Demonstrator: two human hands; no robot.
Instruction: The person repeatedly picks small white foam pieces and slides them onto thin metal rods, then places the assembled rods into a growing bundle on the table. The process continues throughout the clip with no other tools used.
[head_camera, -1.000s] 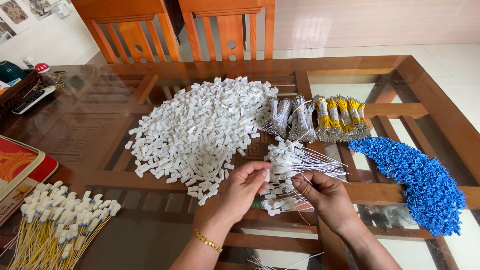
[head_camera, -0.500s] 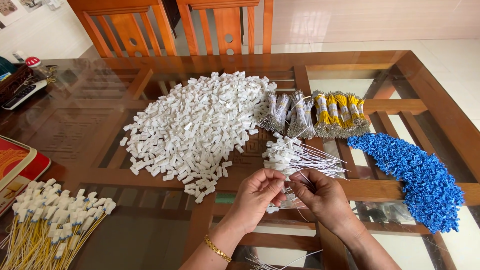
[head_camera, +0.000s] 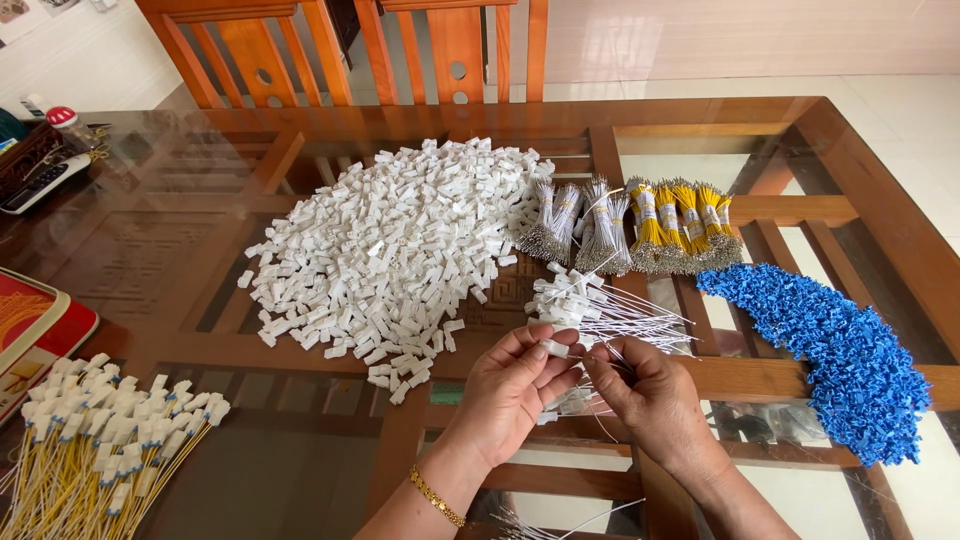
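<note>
My left hand (head_camera: 510, 390) pinches a small white plastic connector (head_camera: 556, 348) between thumb and fingers, just over the table's near edge. My right hand (head_camera: 650, 395) meets it from the right, fingertips closed on a thin white wire (head_camera: 600, 362) at the connector. Directly behind both hands lies a loose heap of white wires with white connectors fitted (head_camera: 590, 305). A big pile of loose white connectors (head_camera: 395, 250) spreads to the left of it.
Bundles of white wires (head_camera: 580, 225) and yellow wires (head_camera: 685, 225) lie at the back. Blue connectors (head_camera: 840, 350) are heaped on the right. Yellow wires with white connectors (head_camera: 95, 450) sit at front left, next to a red box (head_camera: 35, 325). Wooden chairs (head_camera: 340, 45) stand behind the glass table (head_camera: 150, 230).
Both hands drew back from the wire heap toward me and came together on one connector and one wire. The view shifted slightly downward.
</note>
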